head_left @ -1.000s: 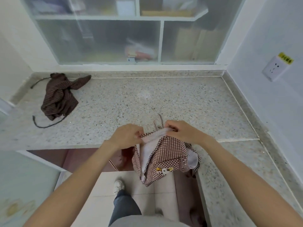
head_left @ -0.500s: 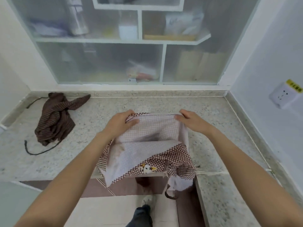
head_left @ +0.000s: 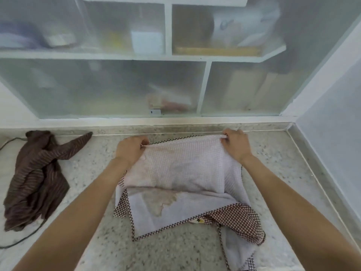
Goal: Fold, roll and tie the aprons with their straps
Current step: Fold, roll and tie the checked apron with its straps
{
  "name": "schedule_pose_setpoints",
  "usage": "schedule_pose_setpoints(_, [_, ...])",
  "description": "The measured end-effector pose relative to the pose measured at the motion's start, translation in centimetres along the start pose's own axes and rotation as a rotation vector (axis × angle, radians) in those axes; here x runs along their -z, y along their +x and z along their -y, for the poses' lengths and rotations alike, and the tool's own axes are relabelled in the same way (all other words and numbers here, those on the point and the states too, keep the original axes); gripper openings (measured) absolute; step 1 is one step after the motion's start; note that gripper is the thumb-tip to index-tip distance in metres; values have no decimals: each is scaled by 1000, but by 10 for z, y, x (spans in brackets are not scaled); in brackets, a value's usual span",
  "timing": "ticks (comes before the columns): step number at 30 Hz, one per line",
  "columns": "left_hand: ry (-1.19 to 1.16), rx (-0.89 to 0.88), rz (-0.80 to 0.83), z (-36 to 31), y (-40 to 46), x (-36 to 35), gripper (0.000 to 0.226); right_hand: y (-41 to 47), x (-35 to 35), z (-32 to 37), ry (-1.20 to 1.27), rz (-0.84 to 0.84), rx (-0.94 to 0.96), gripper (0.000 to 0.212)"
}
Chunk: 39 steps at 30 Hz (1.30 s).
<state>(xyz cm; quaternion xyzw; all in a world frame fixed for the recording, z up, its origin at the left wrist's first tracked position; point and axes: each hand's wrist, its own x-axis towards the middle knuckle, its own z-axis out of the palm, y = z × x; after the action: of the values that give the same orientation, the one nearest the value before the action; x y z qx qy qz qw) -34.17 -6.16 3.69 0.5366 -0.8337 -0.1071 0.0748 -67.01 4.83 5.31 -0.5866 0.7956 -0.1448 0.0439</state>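
A brown-and-white checked apron lies on the speckled stone counter, pale inner side up, its far edge near the back wall. My left hand pinches the far left corner of that edge. My right hand pinches the far right corner, and the edge is stretched between them. The apron's near part is folded and bunched, with a checked flap and a small cartoon patch at the near right. A thin checked strap trails toward me. A second apron, dark brown with stripes, lies crumpled at the left.
Behind the counter stands a frosted-glass cabinet with blurred items on white shelves. A pale wall closes the right side. The dark apron's thin cord loops over the counter at the near left.
The checked apron went from hanging in front of the counter edge to lying spread on the counter. Both hands moved away from me toward the back wall and apart, stretching its top edge.
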Motion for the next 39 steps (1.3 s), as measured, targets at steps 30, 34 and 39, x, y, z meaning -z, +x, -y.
schedule_pose_setpoints(30, [66, 105, 520, 32, 86, -157, 112, 64, -170, -39, -169, 708, 14, 104])
schedule_pose_setpoints(34, [25, 99, 424, 39, 87, -161, 102, 81, -172, -47, -146, 670, 1, 102])
schedule_pose_setpoints(39, [-252, -69, 25, 26, 75, -143, 52, 60, -159, -39, 108, 282, 56, 58])
